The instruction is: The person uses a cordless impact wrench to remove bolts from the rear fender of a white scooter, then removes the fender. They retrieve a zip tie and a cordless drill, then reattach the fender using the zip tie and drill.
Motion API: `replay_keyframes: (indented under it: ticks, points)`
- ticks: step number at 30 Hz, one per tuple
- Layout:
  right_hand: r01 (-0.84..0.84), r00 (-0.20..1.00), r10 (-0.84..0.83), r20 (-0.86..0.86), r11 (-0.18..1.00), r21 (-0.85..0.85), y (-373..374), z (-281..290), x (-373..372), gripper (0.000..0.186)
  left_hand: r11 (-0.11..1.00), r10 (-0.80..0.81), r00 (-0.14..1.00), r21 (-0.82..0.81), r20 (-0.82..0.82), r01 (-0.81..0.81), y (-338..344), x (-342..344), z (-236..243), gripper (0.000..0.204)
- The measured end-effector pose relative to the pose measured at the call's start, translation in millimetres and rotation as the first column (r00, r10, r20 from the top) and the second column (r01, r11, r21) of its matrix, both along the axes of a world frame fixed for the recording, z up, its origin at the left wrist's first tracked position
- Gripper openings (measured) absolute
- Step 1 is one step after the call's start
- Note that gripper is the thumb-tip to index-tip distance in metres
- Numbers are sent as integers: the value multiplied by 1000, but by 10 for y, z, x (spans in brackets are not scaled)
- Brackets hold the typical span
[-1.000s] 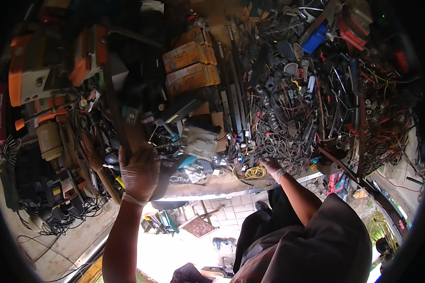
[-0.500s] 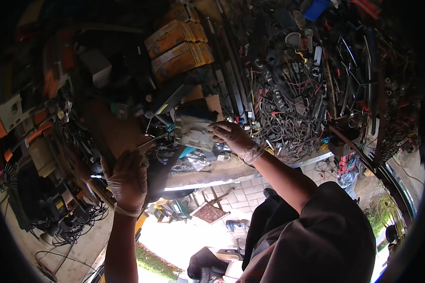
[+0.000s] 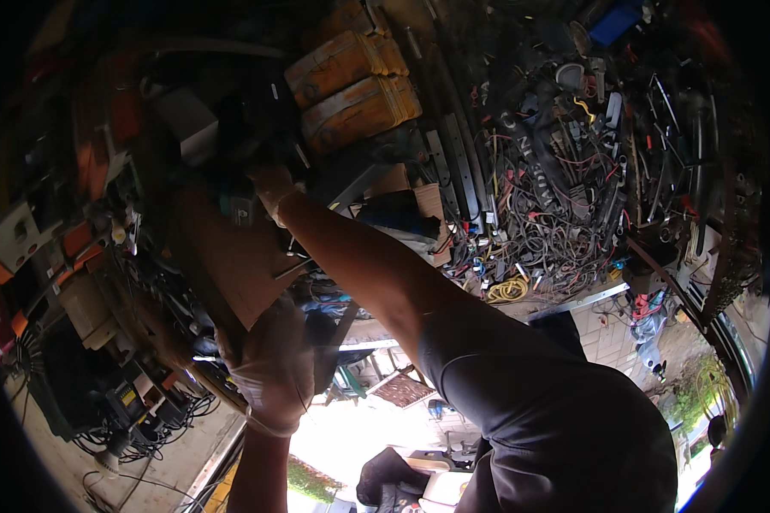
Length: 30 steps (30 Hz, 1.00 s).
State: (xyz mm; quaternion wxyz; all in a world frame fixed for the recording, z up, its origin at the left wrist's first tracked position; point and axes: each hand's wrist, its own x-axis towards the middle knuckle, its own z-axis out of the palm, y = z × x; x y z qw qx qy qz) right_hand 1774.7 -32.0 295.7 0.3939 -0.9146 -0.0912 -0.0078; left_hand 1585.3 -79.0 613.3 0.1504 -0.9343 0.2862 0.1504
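Observation:
My left hand (image 3: pixel 278 363), in a translucent glove and blurred, is at the near end of a brown board (image 3: pixel 227 256); whether its fingers grip it is unclear. My right hand (image 3: pixel 269 188), also gloved, reaches across to a dim area beside a small teal object (image 3: pixel 235 205), its fingertips indistinct. Near this hand are a white-grey box (image 3: pixel 192 128) and a long dark tool (image 3: pixel 351 179). My right forearm crosses over the bench and hides part of it.
Stacked orange packages (image 3: pixel 346 120) lie at the back. Tangled cables (image 3: pixel 547 231), a yellow coil (image 3: pixel 506 289) and metal bars (image 3: pixel 462 171) crowd the right. Orange-and-grey machines (image 3: pixel 13 235) and black equipment (image 3: pixel 77 376) fill the left. A paved floor (image 3: pixel 599 329) shows below the bench edge.
My right hand has moved from near the yellow coil, past a clear plastic bag, forward and left into the dim area. My left hand has shifted slightly down. The view has turned.

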Motion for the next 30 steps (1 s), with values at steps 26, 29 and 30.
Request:
replay_keyframes:
  ticks: [26,29,30]
  points:
    - [338,864,-16,-503,758,558,295,382,10,94,997,-72,997,37,-23,72,-27,25,7,35]
    - [348,830,128,-542,642,684,214,451,-60,88,997,-67,997,38,-36,68,-25,23,20,34]
    - [379,835,167,-525,517,767,210,480,-50,82,997,-60,997,39,-44,62,-25,20,23,33]
